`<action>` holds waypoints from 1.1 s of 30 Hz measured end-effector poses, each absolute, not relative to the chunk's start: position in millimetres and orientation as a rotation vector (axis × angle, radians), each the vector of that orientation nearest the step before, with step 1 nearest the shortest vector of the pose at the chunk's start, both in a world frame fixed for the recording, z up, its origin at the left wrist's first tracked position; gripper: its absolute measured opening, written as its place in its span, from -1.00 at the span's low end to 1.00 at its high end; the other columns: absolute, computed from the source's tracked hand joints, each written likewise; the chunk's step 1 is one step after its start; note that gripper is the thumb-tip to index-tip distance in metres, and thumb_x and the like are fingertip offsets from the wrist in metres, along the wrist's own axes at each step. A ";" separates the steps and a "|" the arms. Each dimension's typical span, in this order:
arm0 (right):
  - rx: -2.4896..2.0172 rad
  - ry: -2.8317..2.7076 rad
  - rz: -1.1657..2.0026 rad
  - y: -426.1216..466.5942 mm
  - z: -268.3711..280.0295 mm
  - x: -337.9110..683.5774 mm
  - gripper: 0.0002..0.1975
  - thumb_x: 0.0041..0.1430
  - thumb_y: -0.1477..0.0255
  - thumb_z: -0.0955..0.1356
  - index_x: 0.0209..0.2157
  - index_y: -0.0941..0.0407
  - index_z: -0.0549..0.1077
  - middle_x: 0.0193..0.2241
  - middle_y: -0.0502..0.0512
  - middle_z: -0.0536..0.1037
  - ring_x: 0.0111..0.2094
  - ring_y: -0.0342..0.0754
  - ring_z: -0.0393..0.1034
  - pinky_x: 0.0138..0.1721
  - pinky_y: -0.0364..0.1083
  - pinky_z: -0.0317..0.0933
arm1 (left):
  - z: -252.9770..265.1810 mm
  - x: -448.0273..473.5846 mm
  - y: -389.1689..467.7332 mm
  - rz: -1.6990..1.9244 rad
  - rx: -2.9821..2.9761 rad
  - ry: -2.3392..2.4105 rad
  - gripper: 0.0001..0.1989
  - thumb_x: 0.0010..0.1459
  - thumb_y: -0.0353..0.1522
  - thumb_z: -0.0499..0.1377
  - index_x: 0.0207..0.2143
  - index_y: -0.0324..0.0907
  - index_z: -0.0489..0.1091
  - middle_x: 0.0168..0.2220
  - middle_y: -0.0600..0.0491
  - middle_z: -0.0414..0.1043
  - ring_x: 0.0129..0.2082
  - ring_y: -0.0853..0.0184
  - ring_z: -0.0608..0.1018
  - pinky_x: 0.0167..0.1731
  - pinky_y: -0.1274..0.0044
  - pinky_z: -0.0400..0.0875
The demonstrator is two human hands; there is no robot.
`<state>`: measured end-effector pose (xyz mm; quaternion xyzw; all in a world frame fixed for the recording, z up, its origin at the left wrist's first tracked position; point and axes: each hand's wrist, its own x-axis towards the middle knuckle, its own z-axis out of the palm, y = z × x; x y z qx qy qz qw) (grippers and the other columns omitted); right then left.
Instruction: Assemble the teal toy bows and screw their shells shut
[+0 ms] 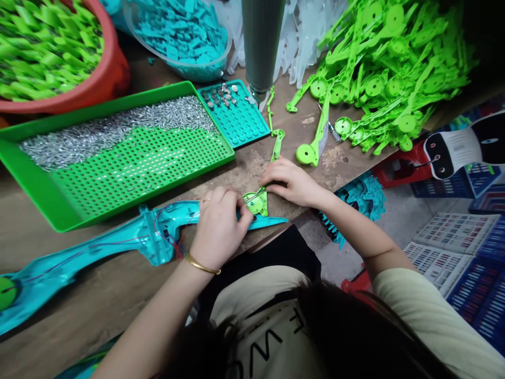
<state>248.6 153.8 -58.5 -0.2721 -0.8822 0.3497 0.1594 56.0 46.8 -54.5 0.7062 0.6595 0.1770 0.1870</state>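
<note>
My left hand (221, 223), a gold bangle on its wrist, is closed with thumb and fingers at the left edge of a small lime-green plastic part (259, 206). Beneath that part lies a long teal plastic shell (158, 237) with thin red wires running along it. A thin metal rod (254, 196) crosses the top of the green part. Its right end meets the pinched fingertips of my right hand (290, 181). Just beyond my right hand lies another narrow green piece (278, 143). Exactly how the rod sits in the part is hard to make out.
Left of centre stands a green perforated tray (145, 202) of small metal screws or pins. Beside it is a teal tray (248, 123) with metal discs. Behind are a red tub (116, 68), a clear bowl (193, 68), a grey post (262, 47) and piled green parts (394, 84).
</note>
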 end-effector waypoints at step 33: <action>-0.890 -2.694 0.689 102.6 -38.5 222.7 -0.81 0.27 0.30 0.30 -0.21 0.07 0.52 -0.04 0.10 0.54 0.04 0.04 0.31 0.31 0.23 -0.15 | -49.4 25.8 22.3 0.501 2.330 1.856 -0.78 0.25 -0.35 0.09 -0.33 -0.09 0.54 -0.16 -0.08 0.46 -0.08 0.10 0.39 0.12 0.11 0.19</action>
